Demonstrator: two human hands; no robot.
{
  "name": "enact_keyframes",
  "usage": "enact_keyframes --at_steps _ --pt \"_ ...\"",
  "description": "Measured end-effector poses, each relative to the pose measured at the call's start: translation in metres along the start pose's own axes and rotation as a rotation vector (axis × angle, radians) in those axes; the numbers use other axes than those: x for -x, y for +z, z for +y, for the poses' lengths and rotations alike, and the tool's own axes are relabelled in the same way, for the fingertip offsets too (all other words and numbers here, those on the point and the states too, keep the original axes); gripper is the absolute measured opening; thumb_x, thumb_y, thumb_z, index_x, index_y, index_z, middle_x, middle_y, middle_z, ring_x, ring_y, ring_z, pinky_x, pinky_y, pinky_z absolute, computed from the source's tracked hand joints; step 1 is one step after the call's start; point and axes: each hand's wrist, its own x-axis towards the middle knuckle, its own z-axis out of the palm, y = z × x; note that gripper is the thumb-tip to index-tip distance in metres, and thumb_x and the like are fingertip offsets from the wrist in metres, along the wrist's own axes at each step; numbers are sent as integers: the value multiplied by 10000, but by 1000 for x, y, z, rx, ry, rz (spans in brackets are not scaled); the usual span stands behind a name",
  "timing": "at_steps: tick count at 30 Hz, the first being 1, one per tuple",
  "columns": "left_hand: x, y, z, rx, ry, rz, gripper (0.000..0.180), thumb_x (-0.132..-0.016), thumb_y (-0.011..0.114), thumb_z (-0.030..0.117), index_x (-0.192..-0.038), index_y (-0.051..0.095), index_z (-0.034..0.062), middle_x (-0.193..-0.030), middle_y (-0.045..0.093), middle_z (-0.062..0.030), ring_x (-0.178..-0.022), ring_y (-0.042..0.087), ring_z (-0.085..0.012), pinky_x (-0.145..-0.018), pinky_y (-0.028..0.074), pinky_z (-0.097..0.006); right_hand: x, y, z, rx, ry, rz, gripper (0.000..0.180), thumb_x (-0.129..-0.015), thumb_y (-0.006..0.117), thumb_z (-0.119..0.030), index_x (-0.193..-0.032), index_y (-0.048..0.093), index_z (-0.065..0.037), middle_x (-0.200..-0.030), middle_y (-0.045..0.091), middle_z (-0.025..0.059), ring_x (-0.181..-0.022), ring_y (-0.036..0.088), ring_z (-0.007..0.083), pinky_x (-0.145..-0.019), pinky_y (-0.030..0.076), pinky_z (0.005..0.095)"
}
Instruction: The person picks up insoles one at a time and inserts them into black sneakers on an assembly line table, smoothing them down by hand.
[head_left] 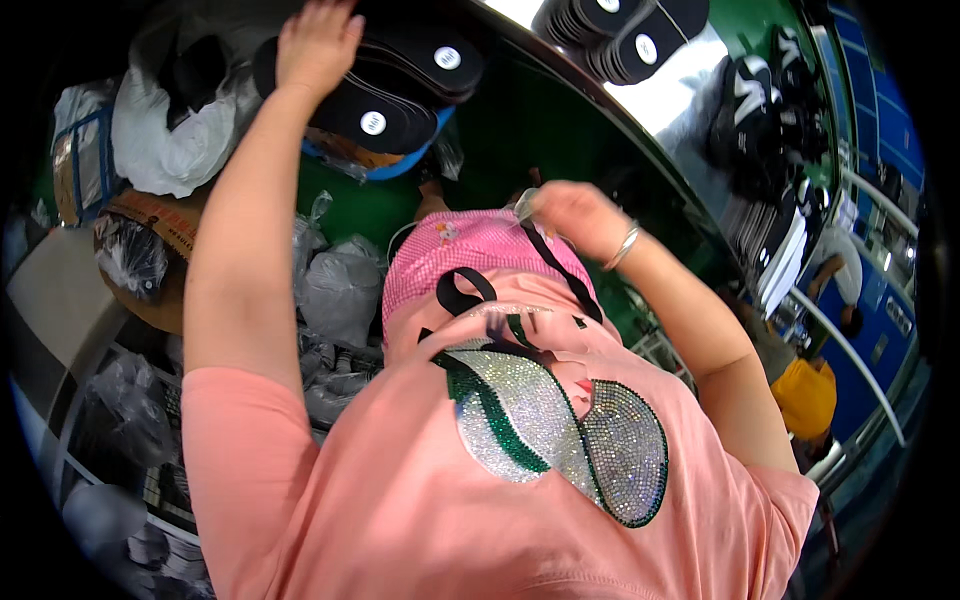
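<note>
Left hand (318, 42), top of frame, open and flat on the stacked black insoles (385, 95); right hand (568, 212), centre, pinching something small. Best pressing evenly, keeping stack square.

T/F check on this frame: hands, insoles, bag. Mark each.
1. The left hand rests on a stack of black insoles. True.
2. The right hand is on the same stack. False: it is apart from it, at the strap of the pink bag.
3. The right wrist wears a bracelet. True.
4. The insoles carry red round stickers. False: the stickers are white.
5. The person's shirt is blue. False: it is salmon pink.
</note>
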Motion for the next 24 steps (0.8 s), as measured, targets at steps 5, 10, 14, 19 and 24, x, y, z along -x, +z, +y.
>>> enact_keyframes --at_steps 5,10,14,19,24 --pt "-7 -1 -2 96 47 8 370 -864 405 296 -1213 445 179 -1270 422 -51 -1187 367 -242 -936 320 -386 79 -49 63 -406 604 -170 228 -830 468 -183 -627 485 -80 -540 437 -16 -459 414 77 -411 311 220" --pt "-4 -12 6 -36 -15 42 369 -855 426 303 -1188 466 148 -1262 430 -55 -1183 368 -235 -961 248 -449 63 3 152 345 334 -304 208 -799 461 -159 -876 602 -27 -791 586 96 -800 576 191 -685 453 311" --pt "-1 -43 31 -82 -279 206 450 -800 524 335 -1184 440 117 -1268 407 -92 -1197 333 -268 -975 183 -492 4 19 212 846 307 -166 248 -777 433 -132 -942 585 -25 -983 559 150 -980 533 272 -787 449 370" --pt "35 -63 78 487 -1251 190 932 -634 711 402 -1304 178 34 -1344 182 -209 -1250 181 -347 -1008 190 -439 -9 25 235 1171 417 -37 274 -739 462 -146 -960 580 -35 -1041 533 144 -987 515 302 -790 451 382" --pt "36 -56 112 831 -1568 170 1117 -564 784 322 -1336 25 46 -1361 83 -200 -1260 152 -331 -1038 187 -389 -5 7 152 1105 245 -144 269 -729 470 -150 -948 585 -45 -1007 547 146 -957 530 294 -772 458 377"
